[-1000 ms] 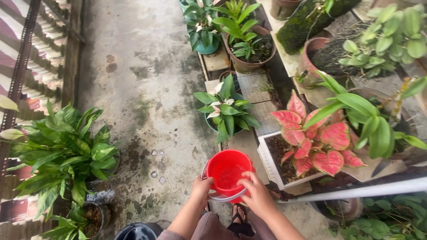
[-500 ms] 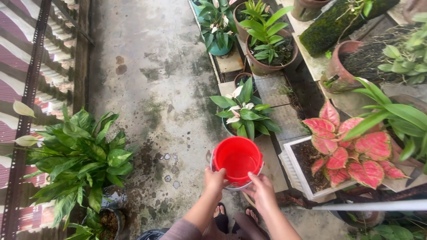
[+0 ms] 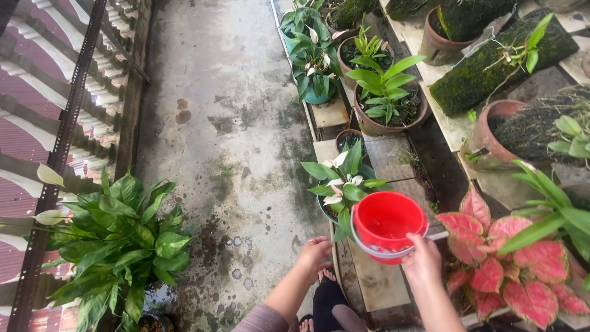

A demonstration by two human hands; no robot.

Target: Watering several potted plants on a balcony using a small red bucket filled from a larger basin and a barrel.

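Head camera view, looking down: the red bucket (image 3: 388,225) has moved right and now hangs over the pink-leaved plant (image 3: 513,261), held only by the right hand (image 3: 423,261), fingers closed on its rim. The left hand (image 3: 314,253) has let go and hovers with fingers loosely spread, empty, beside a white-and-green potted plant (image 3: 343,184). Watering appears to be shifting toward the pink leaves.

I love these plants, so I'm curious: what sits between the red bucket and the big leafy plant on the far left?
In the head view, only the left hand and damp, stained concrete floor lie between the red bucket and leafy plant.
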